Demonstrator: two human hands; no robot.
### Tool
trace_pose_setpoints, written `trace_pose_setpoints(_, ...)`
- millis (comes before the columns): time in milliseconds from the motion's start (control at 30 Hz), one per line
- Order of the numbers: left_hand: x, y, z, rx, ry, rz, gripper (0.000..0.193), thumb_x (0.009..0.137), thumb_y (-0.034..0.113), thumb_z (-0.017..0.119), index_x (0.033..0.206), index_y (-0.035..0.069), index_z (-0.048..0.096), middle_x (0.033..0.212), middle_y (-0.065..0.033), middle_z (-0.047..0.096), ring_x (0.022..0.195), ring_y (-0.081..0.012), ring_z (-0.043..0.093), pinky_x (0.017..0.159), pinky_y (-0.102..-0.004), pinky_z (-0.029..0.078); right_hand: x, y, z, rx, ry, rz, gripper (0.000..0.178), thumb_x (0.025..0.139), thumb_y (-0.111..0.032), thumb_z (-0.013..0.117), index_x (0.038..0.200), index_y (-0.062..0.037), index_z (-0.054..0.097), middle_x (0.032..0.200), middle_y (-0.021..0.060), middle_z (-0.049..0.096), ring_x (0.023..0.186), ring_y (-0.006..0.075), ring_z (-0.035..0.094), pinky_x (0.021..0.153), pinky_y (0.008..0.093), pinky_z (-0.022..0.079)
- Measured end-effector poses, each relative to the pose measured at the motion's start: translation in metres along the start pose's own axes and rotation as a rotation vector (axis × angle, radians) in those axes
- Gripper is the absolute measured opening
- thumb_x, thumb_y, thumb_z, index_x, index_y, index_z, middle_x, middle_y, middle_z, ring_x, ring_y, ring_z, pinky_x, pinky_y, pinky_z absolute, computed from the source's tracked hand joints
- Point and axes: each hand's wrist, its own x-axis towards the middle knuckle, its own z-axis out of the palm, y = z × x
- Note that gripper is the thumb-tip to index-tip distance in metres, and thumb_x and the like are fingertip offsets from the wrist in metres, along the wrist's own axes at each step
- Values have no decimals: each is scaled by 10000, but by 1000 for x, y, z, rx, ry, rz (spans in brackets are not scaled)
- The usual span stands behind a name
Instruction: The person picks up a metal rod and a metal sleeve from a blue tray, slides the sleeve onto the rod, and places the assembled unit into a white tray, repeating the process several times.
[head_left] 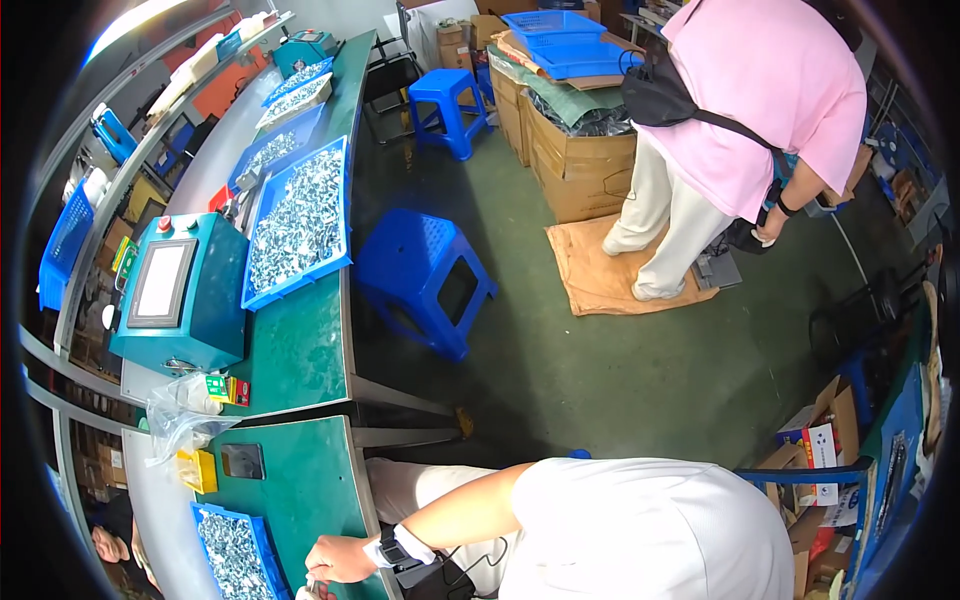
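Observation:
My right hand (341, 559), with a white band and a dark watch-like device on its wrist, is at the front edge of the green bench (310, 480). Its fingers pinch a small metal part (318, 585), whose kind I cannot make out. Just below, the picture's lower edge cuts off what look like fingertips of my left hand (303, 593); the rest of it is out of view. Left of my right hand lies a blue tray (256, 530) filled with small silvery metal parts. A dark phone (243, 461) and a yellow bin (197, 471) are farther up the bench.
A teal machine with a screen (190, 290) stands beside another blue tray (347, 225) of metal parts. Blue stools (410, 255) (445, 95) stand along the bench. A co-worker in pink (765, 100) stands on flattened cardboard (580, 270) by large cartons (580, 165). Another person (108, 545) is behind the rack.

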Motion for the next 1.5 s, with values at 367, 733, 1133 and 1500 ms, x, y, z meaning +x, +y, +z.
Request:
trace_pose_setpoints(367,3,-2,-3,-27,23,-97,159,877,90,580,1004,12,638,837,-121,631,699,-240,596,582,-314,463,1,-6,-6,8,-108,-72,333,919,-149,565,629,8,521,636,87,629,549,223,577,522,358,419)
trace_pose_setpoints(733,0,-11,1,-632,40,-697,126,855,95,600,934,0,627,809,-118,614,688,-251,582,598,-320,452,-1,5,6,-69,-89,-73,305,884,-139,588,631,17,521,585,144,555,518,298,526,509,396,385)
trace_pose_setpoints(1133,-1,5,-3,-191,80,-98,104,869,58,629,796,8,573,744,-38,585,675,-145,544,647,-286,454,-2,-12,4,13,-82,48,335,894,-165,574,607,2,528,549,130,529,496,301,492,508,393,378)
trace_pose_setpoints(1500,9,-4,5,-367,146,-213,117,874,28,627,780,-2,563,784,-67,601,708,-137,550,684,-270,478,5,-9,-4,-22,-105,68,332,894,-235,530,653,-47,659,620,99,645,548,234,598,534,352,445)
